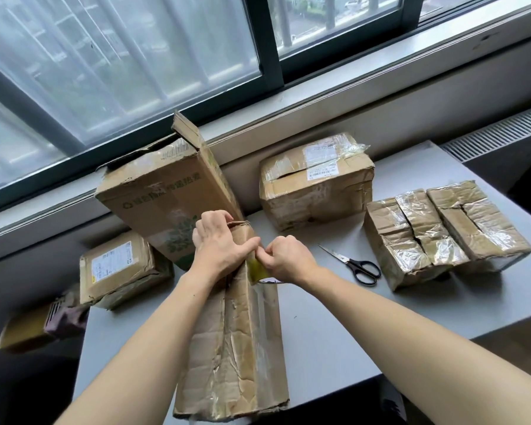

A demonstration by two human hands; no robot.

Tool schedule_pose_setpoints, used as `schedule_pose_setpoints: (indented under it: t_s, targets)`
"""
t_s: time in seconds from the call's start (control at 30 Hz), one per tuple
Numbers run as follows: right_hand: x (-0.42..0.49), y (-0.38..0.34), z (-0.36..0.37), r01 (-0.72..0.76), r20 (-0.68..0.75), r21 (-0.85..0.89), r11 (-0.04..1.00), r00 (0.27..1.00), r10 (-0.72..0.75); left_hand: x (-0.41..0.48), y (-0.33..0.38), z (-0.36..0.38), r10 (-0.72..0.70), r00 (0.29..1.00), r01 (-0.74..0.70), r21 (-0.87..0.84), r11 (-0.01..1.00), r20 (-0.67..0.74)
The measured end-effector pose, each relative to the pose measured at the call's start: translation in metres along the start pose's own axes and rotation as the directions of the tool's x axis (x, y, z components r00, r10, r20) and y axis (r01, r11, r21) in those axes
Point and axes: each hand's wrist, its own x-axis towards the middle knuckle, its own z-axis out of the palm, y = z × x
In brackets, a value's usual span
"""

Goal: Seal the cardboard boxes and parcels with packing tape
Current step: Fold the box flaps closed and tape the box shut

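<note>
Under a wide window (135,72), a grey bench (334,332) is carrying worn cardboard boxes (316,191). At centre frame the left hand (218,246) is gripping the upper end of a long crumpled box (236,348), fingers curled over its edge. Just beside it, the right hand (284,259) is pinching yellowish tape (256,269) against that box. Scissors (354,265) are lying to the right.

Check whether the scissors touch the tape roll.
Apart. The head view shows bare grey table between the scissors and the tape roll, which the right hand pinches.
</note>
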Motion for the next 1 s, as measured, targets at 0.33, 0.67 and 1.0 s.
schedule_pose_setpoints:
  t_s: [0.33,0.67,1.0]
  targets:
    - [-0.006,0.015,-0.003,-0.014,0.042,0.108,0.994,0.999,0.010,-0.035,0.014,-0.013,-0.395,0.896,0.375,0.129,0.918,0.204]
    - [-0.002,0.018,-0.003,-0.023,-0.023,0.200,0.980,0.999,0.028,-0.021,0.016,-0.015,-0.239,0.955,0.198,0.222,0.955,0.177]
    - [-0.010,0.020,0.015,0.029,0.023,0.300,0.954,0.999,-0.037,-0.024,0.004,0.007,0.001,0.972,-0.070,0.284,0.956,0.234]
